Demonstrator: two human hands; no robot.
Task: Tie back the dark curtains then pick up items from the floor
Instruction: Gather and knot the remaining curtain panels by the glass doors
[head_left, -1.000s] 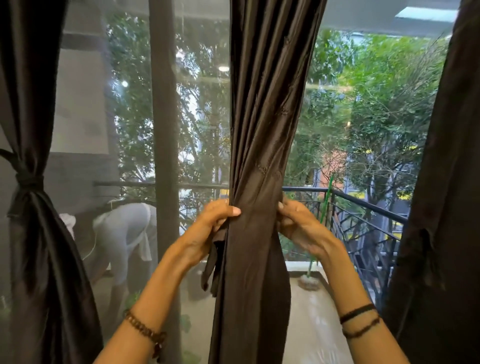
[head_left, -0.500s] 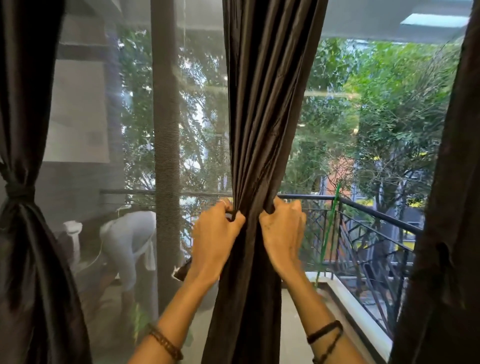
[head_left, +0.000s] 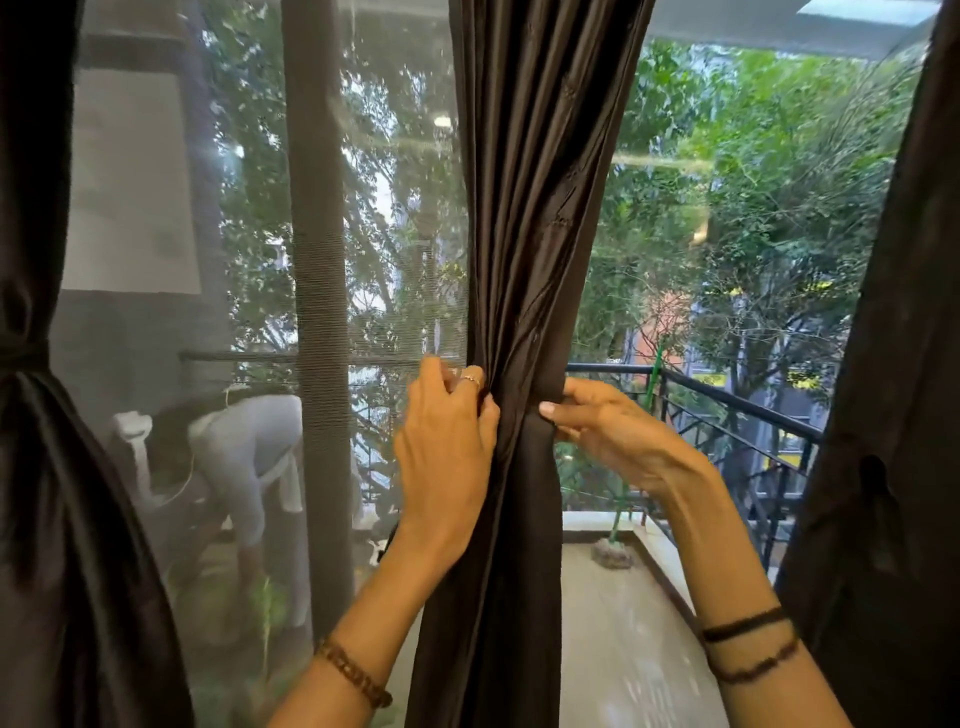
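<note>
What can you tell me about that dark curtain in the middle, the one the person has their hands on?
The middle curtain is dark brown with a slight sheen, like satin, and hangs from above the frame in long vertical folds. It is gathered into a narrow waist at about railing height, then widens again below. The left hand grips the bunched cloth from one side; the right hand pinches it from the other. Whether a tie band circles it cannot be told. It hangs before the window glass.

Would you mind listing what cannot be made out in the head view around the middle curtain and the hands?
- Tie band: only a strip shows under the right hand; the middle curtain hides where it runs behind.
- Left hand grip: its fingertips are buried in the folds.
- Floor items: cut off by the bottom edge.
- Right curtain: too dark to tell whether it is tied.
- Left curtain: tied, its knot cut by the left edge.
</note>
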